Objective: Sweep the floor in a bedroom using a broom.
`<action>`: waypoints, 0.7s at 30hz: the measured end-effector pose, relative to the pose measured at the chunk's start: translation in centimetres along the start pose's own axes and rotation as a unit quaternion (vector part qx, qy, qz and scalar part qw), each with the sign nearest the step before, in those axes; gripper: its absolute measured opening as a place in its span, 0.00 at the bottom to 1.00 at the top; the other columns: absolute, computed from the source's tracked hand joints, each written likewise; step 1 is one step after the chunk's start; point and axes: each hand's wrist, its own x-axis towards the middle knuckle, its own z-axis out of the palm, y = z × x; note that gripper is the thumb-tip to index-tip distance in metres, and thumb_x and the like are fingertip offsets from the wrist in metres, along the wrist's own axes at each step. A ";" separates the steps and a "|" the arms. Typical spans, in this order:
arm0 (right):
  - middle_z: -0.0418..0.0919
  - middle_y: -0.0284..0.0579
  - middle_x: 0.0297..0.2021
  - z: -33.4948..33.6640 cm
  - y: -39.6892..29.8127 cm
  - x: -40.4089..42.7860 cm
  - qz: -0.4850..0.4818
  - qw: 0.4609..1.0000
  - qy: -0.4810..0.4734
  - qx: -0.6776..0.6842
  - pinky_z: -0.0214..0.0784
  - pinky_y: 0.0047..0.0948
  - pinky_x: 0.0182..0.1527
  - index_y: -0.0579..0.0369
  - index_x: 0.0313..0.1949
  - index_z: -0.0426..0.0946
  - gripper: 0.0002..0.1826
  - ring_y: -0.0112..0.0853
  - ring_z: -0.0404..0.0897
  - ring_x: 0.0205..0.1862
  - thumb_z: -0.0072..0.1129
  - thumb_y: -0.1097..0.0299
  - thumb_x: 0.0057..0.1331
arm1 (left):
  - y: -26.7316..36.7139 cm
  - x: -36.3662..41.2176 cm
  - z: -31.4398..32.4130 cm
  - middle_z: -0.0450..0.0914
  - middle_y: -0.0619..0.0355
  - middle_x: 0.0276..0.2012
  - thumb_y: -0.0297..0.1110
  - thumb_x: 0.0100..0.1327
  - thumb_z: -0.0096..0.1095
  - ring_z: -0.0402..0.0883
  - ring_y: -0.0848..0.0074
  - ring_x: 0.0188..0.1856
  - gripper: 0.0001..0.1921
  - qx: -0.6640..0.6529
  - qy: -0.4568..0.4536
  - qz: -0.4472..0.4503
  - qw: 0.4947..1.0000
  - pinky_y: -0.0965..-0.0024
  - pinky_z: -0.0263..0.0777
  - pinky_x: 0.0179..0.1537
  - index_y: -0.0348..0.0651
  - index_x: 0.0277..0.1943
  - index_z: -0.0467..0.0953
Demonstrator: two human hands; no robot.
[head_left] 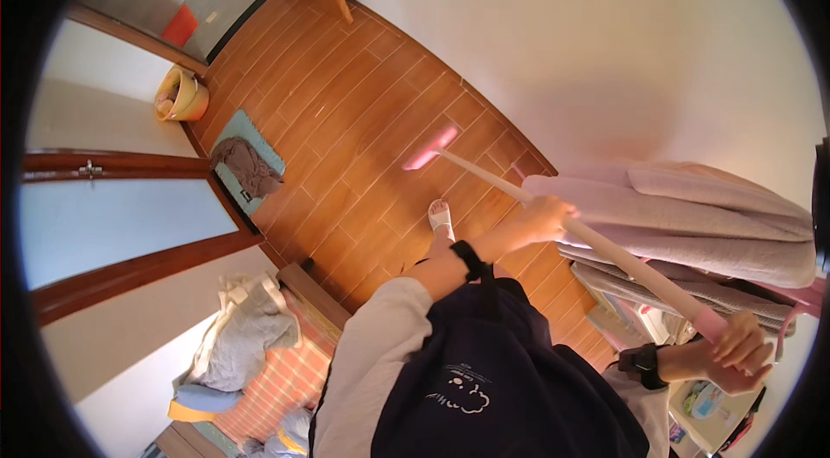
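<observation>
A floor broom or mop with a pale pink handle (pixel 639 270) slants across the view. Its narrow pink head (pixel 430 148) rests on or just over the wood-look tiled floor (pixel 350 127); blur hides whether it has bristles or a pad. My left hand (pixel 548 218) is wrapped around the handle partway along, the arm reaching out in front of my body. At the upper end, by the darker pink grip, my right hand (pixel 739 354) is closed over the handle. Black bands circle both wrists. My foot in a white sandal (pixel 440 217) stands near the pink head.
Pinkish garments (pixel 681 218) hang on a rack close to the handle at right. A light-coloured cart (pixel 713 416) holds small items. At left are a teal mat (pixel 273 156) with dark cloth (pixel 245 166), a yellow bucket (pixel 191 100), a framed door (pixel 130 208) and a bed (pixel 279 387).
</observation>
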 end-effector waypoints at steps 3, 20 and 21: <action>0.53 0.31 0.04 1.3 -1.9 0.3 -0.048 0.989 0.073 -0.118 0.50 0.14 0.06 0.46 0.13 0.55 0.18 0.18 0.55 0.03 0.39 0.64 0.61 | 1.1 3.0 3.6 0.79 0.50 0.29 0.33 0.49 0.58 0.78 0.57 0.34 0.10 -0.022 -0.069 -0.003 0.997 0.59 0.70 0.39 0.44 0.36 0.77; 0.50 0.30 0.06 -1.5 6.8 2.5 -0.025 0.945 0.232 -0.231 0.44 0.20 0.14 0.46 0.13 0.53 0.18 0.20 0.46 0.07 0.34 0.64 0.62 | -5.9 11.3 5.4 0.77 0.49 0.25 0.30 0.47 0.56 0.75 0.54 0.31 0.06 -0.011 -0.037 0.029 0.999 0.57 0.69 0.34 0.42 0.31 0.75; 0.50 0.31 0.06 -1.7 9.2 2.7 0.002 0.954 0.227 -0.194 0.42 0.19 0.14 0.47 0.13 0.53 0.18 0.20 0.47 0.07 0.35 0.64 0.62 | -8.0 11.2 3.7 0.76 0.48 0.23 0.31 0.48 0.57 0.75 0.53 0.30 0.05 0.006 -0.024 0.008 1.000 0.56 0.68 0.32 0.42 0.29 0.74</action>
